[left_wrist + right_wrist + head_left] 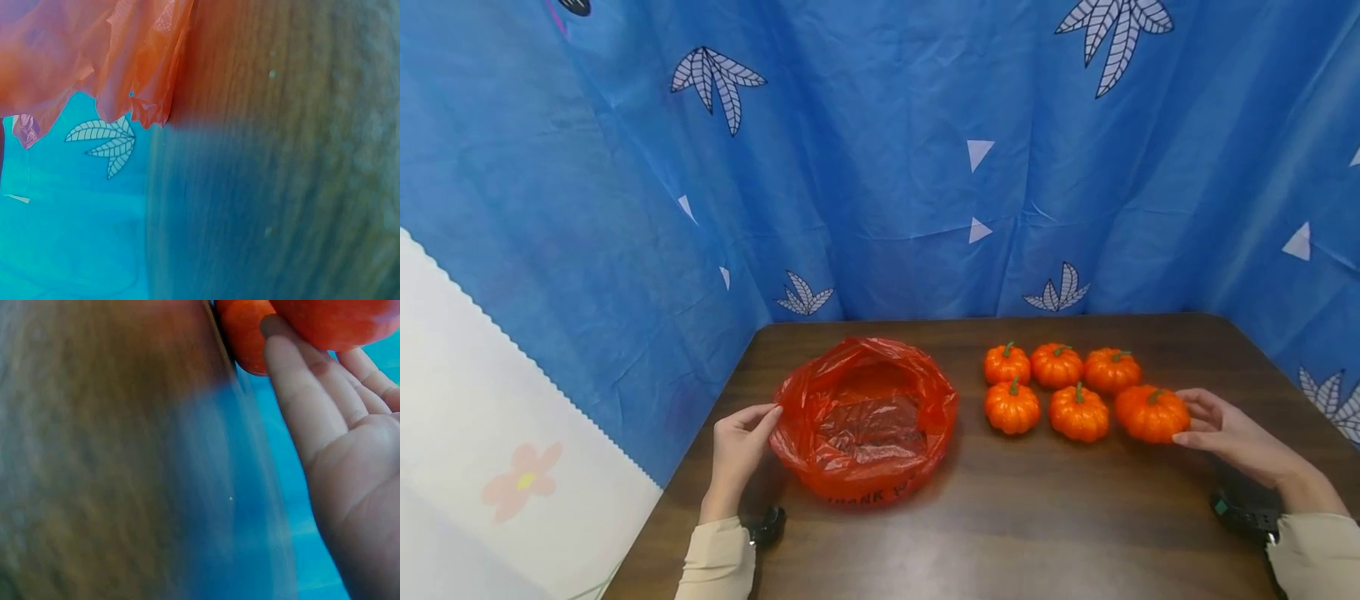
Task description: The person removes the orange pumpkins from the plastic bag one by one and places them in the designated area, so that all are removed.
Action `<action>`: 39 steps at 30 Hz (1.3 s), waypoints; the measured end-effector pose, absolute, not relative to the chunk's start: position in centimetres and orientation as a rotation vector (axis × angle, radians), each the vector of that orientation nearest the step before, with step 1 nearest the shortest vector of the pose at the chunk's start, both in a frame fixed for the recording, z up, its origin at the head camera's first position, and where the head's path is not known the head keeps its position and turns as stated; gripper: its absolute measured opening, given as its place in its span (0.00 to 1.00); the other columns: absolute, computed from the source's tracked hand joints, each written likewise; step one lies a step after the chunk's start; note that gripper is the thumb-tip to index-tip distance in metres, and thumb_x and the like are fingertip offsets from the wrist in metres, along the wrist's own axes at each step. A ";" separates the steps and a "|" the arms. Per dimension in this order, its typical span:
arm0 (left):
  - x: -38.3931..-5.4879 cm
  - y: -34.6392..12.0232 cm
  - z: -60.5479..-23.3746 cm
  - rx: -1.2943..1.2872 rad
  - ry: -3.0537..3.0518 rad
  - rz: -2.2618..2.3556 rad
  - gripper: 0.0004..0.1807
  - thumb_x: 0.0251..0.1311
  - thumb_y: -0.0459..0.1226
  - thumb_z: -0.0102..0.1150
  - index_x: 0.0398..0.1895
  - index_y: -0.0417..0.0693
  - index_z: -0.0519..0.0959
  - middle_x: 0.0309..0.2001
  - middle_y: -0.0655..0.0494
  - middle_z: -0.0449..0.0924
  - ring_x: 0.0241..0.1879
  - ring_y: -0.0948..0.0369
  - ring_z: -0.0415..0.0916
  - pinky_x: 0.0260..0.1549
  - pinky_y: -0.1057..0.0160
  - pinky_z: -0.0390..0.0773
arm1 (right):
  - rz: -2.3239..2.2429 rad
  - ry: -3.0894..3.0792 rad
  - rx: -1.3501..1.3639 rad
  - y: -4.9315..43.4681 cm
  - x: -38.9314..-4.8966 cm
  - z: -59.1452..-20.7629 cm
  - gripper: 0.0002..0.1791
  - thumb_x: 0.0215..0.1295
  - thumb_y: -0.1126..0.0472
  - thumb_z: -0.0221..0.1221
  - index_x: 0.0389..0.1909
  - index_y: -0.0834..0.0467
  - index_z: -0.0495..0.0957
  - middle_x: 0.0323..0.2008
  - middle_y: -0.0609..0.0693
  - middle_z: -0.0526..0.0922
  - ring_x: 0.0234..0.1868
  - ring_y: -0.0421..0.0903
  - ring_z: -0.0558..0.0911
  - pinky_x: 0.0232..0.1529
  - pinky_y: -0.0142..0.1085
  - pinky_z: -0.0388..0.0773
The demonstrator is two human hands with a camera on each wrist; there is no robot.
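A red plastic bag stands on the table with its mouth spread wide, dark lettering on its front. My left hand pinches the left side of its rim between thumb and fingers. In the left wrist view, the translucent bag fills the upper left, and the hand is out of sight. Over on the right, my right hand grips the right side of a small orange pumpkin with a green stem. The right wrist view shows fingers against that pumpkin, its top cut off by the frame.
Several more small pumpkins sit close together in two rows, left of the gripped one. Brown wood-grain tabletop lies under everything. A blue patterned curtain hangs behind the table; a pale cloth is at the left.
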State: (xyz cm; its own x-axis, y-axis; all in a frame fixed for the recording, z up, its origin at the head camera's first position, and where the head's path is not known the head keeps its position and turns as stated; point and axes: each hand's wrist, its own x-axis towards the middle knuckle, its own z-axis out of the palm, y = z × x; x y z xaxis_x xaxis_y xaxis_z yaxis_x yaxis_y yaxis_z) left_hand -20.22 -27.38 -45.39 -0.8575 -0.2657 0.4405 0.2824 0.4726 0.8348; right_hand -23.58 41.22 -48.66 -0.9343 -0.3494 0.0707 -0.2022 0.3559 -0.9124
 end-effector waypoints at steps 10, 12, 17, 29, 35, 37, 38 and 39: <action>-20.0 -27.4 -45.8 0.010 -2.216 -1.400 0.10 0.61 0.36 0.69 0.38 0.37 0.88 0.35 0.38 0.88 0.27 0.69 0.83 0.31 0.72 0.83 | -1.525 2.511 -0.474 41.2 -23.6 -49.2 0.18 0.71 0.66 0.55 0.56 0.47 0.65 0.47 0.23 0.76 0.46 0.24 0.78 0.41 0.26 0.81; -19.9 -27.4 -45.9 0.010 -2.218 -1.400 0.09 0.61 0.36 0.68 0.38 0.37 0.88 0.35 0.39 0.88 0.27 0.69 0.83 0.31 0.72 0.84 | -1.509 2.509 -0.466 41.1 -23.5 -49.3 0.18 0.71 0.65 0.56 0.56 0.49 0.64 0.46 0.23 0.76 0.46 0.24 0.78 0.41 0.26 0.81; -19.9 -27.4 -45.9 -0.014 -2.196 -1.413 0.08 0.60 0.35 0.69 0.37 0.37 0.88 0.34 0.39 0.88 0.25 0.68 0.83 0.29 0.71 0.84 | -1.514 2.487 -0.448 40.9 -23.5 -49.1 0.18 0.70 0.66 0.57 0.56 0.51 0.64 0.46 0.24 0.77 0.46 0.24 0.78 0.42 0.27 0.82; -20.1 -27.3 -45.9 -0.017 -2.200 -1.378 0.08 0.61 0.34 0.69 0.37 0.36 0.88 0.34 0.38 0.88 0.26 0.69 0.83 0.30 0.73 0.83 | -1.375 2.548 -0.469 40.4 -23.8 -49.0 0.30 0.70 0.63 0.59 0.63 0.73 0.57 0.48 0.29 0.75 0.48 0.23 0.76 0.42 0.24 0.79; -20.2 -27.3 -45.6 -0.036 -2.192 -1.408 0.08 0.60 0.35 0.69 0.37 0.37 0.88 0.34 0.38 0.88 0.24 0.67 0.83 0.28 0.70 0.84 | -1.344 2.562 -0.468 40.2 -23.9 -48.9 0.31 0.70 0.62 0.59 0.64 0.74 0.57 0.49 0.33 0.74 0.47 0.23 0.76 0.42 0.24 0.79; -20.2 -27.3 -45.6 -0.034 -2.190 -1.411 0.08 0.60 0.34 0.69 0.37 0.37 0.88 0.34 0.37 0.88 0.25 0.68 0.83 0.28 0.70 0.84 | -1.349 2.559 -0.473 40.2 -23.9 -48.8 0.31 0.71 0.62 0.58 0.64 0.75 0.56 0.49 0.32 0.74 0.48 0.23 0.76 0.43 0.24 0.78; -20.3 -27.3 -45.6 -0.029 -2.190 -1.410 0.08 0.60 0.34 0.69 0.37 0.37 0.88 0.34 0.37 0.88 0.25 0.68 0.83 0.28 0.71 0.84 | -1.346 2.563 -0.472 40.2 -23.9 -48.8 0.32 0.70 0.62 0.59 0.64 0.75 0.56 0.50 0.33 0.74 0.48 0.22 0.75 0.43 0.23 0.78; -20.3 -27.3 -45.6 -0.022 -2.190 -1.410 0.08 0.60 0.34 0.69 0.38 0.36 0.88 0.35 0.37 0.88 0.25 0.69 0.83 0.29 0.72 0.83 | -1.341 2.569 -0.473 40.1 -24.0 -48.7 0.32 0.70 0.62 0.59 0.65 0.75 0.56 0.51 0.35 0.74 0.48 0.21 0.74 0.43 0.23 0.78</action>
